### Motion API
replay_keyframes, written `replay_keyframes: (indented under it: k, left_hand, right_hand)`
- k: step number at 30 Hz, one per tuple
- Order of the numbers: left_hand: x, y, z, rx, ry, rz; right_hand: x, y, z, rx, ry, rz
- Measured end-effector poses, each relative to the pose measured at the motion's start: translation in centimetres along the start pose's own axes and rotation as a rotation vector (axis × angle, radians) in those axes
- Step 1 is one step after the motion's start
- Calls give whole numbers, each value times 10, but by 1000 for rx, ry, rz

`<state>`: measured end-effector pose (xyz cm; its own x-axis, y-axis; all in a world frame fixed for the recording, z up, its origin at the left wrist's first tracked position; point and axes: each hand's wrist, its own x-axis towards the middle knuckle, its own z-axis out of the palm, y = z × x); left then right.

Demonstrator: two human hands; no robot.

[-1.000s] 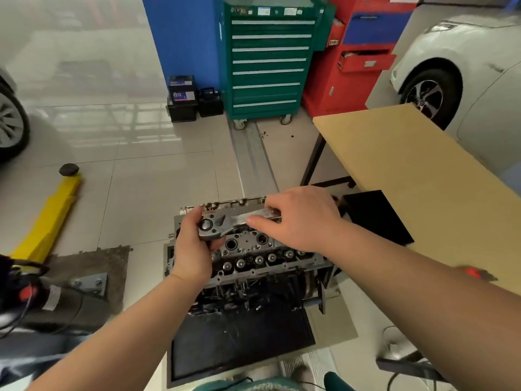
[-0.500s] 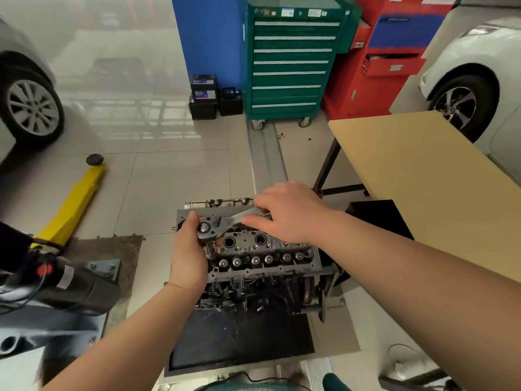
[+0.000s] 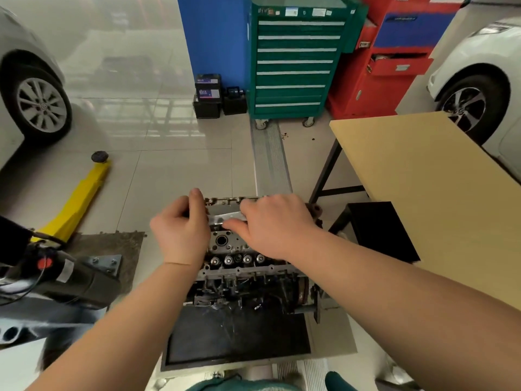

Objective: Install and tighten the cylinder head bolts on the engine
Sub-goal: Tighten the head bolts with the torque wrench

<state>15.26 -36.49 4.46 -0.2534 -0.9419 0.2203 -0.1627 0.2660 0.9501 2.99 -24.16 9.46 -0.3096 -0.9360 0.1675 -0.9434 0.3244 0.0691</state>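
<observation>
I see my left hand [image 3: 180,235] curled around the head end of a shiny ratchet wrench [image 3: 224,216] and my right hand [image 3: 275,224] gripping its handle, both over the top of the engine [image 3: 239,266] on the floor.

Green tool cabinet [image 3: 293,63], red cabinet [image 3: 389,66], yellow jack [image 3: 81,198], tan table [image 3: 423,193].

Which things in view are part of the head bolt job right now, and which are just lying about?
In the job:
ratchet wrench, gripped at its head end by the left hand and along its handle by the right hand
engine

Lying about:
yellow floor jack
green tool cabinet
red cabinet
two batteries
wooden table
</observation>
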Motion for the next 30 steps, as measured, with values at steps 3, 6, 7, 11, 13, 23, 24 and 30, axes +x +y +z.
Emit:
replay_keyframes:
  k: [3, 6, 7, 11, 13, 23, 24, 30]
  left_hand:
    - [3, 0, -2, -17, -37, -10]
    - [2, -2, -10, -21, -149, 33]
    - [2, -2, -13, -25, -183, 42]
    - [5, 1, -15, -58, -239, 36]
    - [5, 2, -16, -56, -238, 46]
    - [9, -1, -27, -130, -390, 77]
    - [11, -3, -27, -137, -418, 78]
    - [13, -9, -18, -196, -462, 46]
  right_hand:
    - [-7, -11, -6, -18, -52, 80]
    - [-32, -32, -9, 34, -77, 174]
    - [-38, -36, -10, 53, -87, 195]
    - [-37, -35, -18, 91, -144, 201]
    - [-37, -38, -22, 99, -155, 195]
    - [-61, -58, -24, 182, -171, 252]
    - [-64, -61, -23, 202, -181, 271]
    - [-63, -46, -18, 207, -186, 256]
